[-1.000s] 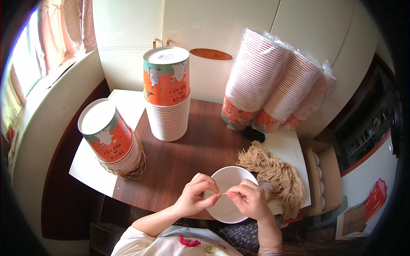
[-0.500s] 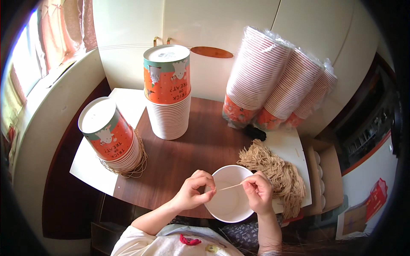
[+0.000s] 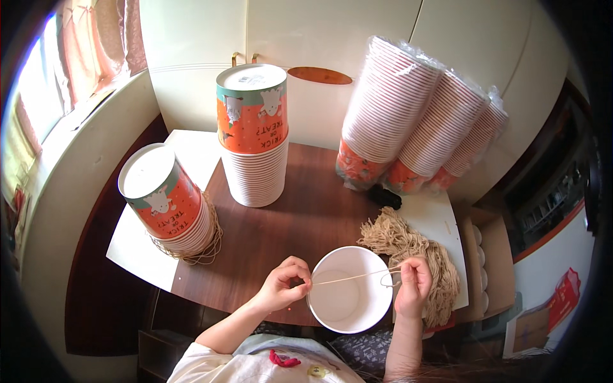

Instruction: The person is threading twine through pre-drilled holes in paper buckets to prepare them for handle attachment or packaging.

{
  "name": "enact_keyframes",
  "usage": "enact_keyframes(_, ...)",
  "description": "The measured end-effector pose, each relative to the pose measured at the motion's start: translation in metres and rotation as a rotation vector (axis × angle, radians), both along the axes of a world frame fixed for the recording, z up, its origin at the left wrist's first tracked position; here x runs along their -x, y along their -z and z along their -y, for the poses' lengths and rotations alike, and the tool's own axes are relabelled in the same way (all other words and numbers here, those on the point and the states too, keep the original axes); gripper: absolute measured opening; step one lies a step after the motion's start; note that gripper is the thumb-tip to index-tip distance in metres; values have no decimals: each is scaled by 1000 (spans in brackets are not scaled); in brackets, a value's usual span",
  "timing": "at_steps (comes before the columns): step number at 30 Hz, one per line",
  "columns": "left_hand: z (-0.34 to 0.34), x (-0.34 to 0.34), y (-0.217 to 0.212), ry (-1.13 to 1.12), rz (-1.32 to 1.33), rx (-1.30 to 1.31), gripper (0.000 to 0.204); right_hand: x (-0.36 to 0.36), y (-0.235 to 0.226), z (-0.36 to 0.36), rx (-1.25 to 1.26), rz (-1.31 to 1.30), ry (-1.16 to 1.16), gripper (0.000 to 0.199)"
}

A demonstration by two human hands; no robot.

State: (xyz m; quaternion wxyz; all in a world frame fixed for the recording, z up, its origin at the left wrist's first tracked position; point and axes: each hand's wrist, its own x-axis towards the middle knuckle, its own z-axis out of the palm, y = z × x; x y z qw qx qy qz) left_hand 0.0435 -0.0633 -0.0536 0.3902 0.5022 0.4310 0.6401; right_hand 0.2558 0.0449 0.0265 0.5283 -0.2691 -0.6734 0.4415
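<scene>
Pinching string in left fingers and right fingers over a white cup, you apparently had left-side cups corded, upper-right stacks unopened.

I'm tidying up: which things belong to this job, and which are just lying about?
Seemingly in use:
- thin beige string
- round white paper bucket
- beige yarn bundle
- stacked orange paper buckets

Seemingly lying about:
- small black object
- shiny red packaging

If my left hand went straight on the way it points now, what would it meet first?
Probably the white cup, at the left of its rim: the left hand points rightward to it. Height is hard to judge, so it might pass over the open top instead.
</scene>
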Motion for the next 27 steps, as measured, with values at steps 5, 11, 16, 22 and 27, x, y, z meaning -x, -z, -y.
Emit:
enact_keyframes(5,0,0,9,29,130,30,6,-6,7,-4,-5,-56,101,11)
enact_keyframes(11,-2,-3,17,-46,69,-74,5,-7,7,-2,32,-184,103,9)
enact_keyframes(16,-1,-7,10,-27,19,-47,11,-8,9,-4,-252,27,196,10)
enact_keyframes(22,3,0,-2,-75,36,-17,20,3,-4,5,-161,48,116,15)
enact_keyframes(27,0,-1,-23,-73,-398,-81,16,2,-6,4,-173,56,78,16)
